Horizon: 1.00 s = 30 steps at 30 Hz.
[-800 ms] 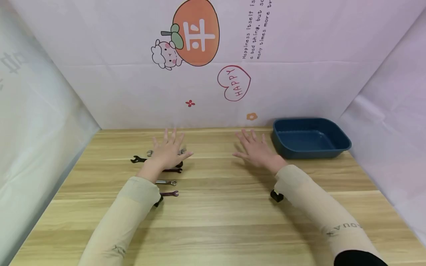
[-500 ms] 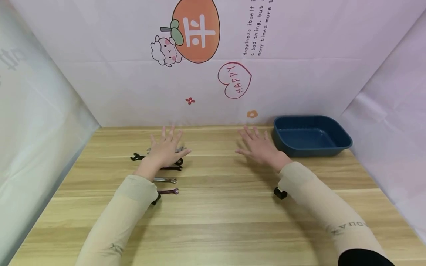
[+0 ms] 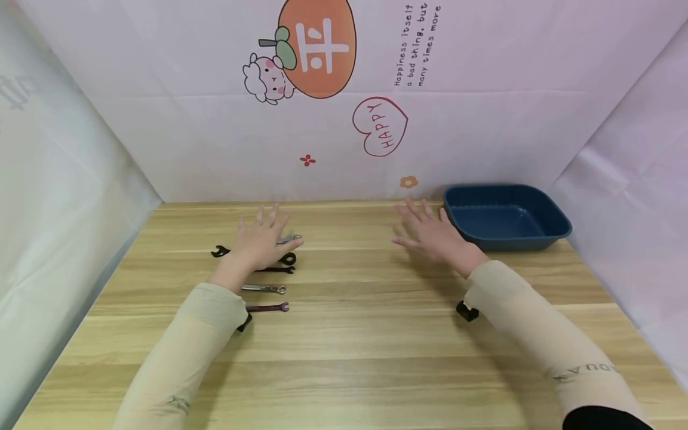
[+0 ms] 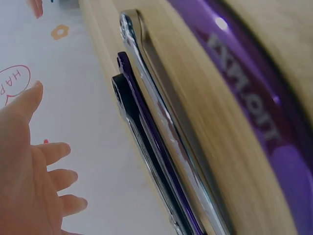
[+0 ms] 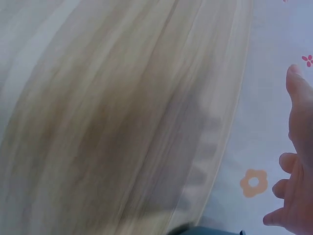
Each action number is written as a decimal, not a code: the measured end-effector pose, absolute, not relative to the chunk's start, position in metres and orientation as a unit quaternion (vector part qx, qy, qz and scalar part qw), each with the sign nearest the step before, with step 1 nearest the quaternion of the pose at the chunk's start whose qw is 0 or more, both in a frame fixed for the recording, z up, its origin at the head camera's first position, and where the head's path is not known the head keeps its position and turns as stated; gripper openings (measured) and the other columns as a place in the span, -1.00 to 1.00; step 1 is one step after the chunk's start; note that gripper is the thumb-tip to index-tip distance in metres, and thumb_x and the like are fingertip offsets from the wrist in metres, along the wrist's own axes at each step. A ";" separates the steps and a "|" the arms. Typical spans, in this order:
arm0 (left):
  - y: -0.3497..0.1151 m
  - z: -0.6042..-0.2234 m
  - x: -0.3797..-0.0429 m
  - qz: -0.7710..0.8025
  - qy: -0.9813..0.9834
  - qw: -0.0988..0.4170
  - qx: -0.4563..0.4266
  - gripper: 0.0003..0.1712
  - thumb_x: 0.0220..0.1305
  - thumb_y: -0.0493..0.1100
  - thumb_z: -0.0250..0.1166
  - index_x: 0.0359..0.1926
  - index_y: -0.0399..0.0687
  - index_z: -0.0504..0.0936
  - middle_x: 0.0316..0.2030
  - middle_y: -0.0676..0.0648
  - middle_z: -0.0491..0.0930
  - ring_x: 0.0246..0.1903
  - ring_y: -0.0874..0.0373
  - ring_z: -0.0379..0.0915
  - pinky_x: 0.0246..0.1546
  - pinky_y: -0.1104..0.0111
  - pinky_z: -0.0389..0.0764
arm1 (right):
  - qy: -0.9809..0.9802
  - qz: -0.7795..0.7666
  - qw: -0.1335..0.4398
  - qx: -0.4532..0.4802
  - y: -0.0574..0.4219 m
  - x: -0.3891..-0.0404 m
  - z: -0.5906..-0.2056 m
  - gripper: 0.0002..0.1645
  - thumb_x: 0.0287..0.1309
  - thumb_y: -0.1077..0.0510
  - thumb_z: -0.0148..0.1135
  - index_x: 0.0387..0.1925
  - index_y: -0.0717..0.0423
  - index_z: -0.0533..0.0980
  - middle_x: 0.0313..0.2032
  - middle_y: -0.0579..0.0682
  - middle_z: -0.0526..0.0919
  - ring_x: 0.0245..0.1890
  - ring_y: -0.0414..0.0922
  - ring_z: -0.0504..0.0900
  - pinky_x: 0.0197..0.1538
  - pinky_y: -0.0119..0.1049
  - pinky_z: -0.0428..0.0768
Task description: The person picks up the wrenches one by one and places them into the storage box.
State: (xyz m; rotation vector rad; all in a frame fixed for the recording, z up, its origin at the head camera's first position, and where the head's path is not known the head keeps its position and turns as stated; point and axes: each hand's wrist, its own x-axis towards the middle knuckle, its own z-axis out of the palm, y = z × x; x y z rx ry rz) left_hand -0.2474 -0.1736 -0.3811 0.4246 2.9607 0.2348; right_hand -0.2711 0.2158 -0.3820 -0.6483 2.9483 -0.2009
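Observation:
My left hand (image 3: 258,243) hovers with fingers spread over a row of several wrenches, holding nothing. It hides the middles of the farther ones. A silver wrench (image 3: 289,240) and a black ring-ended wrench (image 3: 288,258) poke out beside the thumb, with a thin dark wrench (image 3: 282,270) in front. Nearer lie another silver wrench (image 3: 263,288) and a purple wrench (image 3: 269,308). In the left wrist view the purple wrench (image 4: 249,93) reads "EXPLOIT". My right hand (image 3: 432,235), fingers spread and holding nothing, is above the table just left of a blue bin (image 3: 510,244).
The bin stands at the table's back right, against the printed cloth backdrop (image 3: 215,149). White cloth walls close both sides. Wood-grain tabletop (image 3: 349,346) stretches between the arms. A black wrist camera mount (image 3: 467,311) hangs under the right sleeve.
My hands have drifted apart: the left slightly to the left, the right to the right, closer to the bin. Fingers stay spread. The head view has tipped down a little; the wrenches lie still.

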 end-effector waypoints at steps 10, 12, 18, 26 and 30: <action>-0.186 -0.381 -0.245 0.096 0.983 0.055 0.149 -0.09 0.51 0.35 0.01 0.65 0.01 0.02 0.61 -0.20 -0.13 0.55 -0.32 -0.30 0.39 -0.37 -0.24 | 0.975 -0.074 0.050 -0.204 0.238 -0.266 -0.381 0.00 0.47 -0.34 0.02 0.66 -0.01 -0.12 0.62 0.18 -0.21 0.56 0.30 -0.32 0.43 0.42 -0.27; -0.189 -0.382 -0.244 0.095 0.983 0.050 0.150 -0.11 0.52 0.33 0.03 0.63 0.01 0.07 0.60 -0.20 -0.09 0.54 -0.33 -0.26 0.39 -0.38 -0.19 | 0.975 -0.080 0.046 -0.200 0.242 -0.265 -0.379 -0.02 0.48 -0.30 0.04 0.65 0.02 -0.08 0.61 0.20 -0.20 0.56 0.30 -0.32 0.43 0.41 -0.28; -0.196 -0.380 -0.240 0.094 0.982 0.033 0.160 -0.17 0.51 0.27 0.09 0.59 -0.05 0.19 0.58 -0.22 0.01 0.52 -0.34 -0.13 0.37 -0.36 -0.01 | 0.978 -0.085 0.049 -0.183 0.254 -0.265 -0.374 0.00 0.49 -0.30 0.03 0.65 0.05 -0.11 0.61 0.23 -0.20 0.55 0.33 -0.30 0.44 0.40 -0.24; -0.206 -0.379 -0.239 0.083 0.980 -0.001 0.181 -0.26 0.50 0.18 0.16 0.50 -0.13 0.36 0.48 -0.26 0.24 0.42 -0.33 0.18 0.31 -0.22 0.29 | 0.978 -0.106 0.059 -0.169 0.269 -0.267 -0.368 0.03 0.49 -0.31 0.02 0.65 0.08 -0.15 0.61 0.24 -0.24 0.55 0.34 -0.34 0.43 0.40 -0.24; -0.210 -0.381 -0.238 0.095 0.978 -0.006 0.185 -0.31 0.49 0.13 0.19 0.45 -0.18 0.42 0.40 -0.30 0.37 0.36 -0.31 0.29 0.29 -0.18 0.35 | 0.979 -0.109 0.065 -0.162 0.275 -0.267 -0.368 0.04 0.49 -0.35 -0.02 0.65 0.11 -0.15 0.61 0.24 -0.26 0.54 0.35 -0.35 0.45 0.38 -0.23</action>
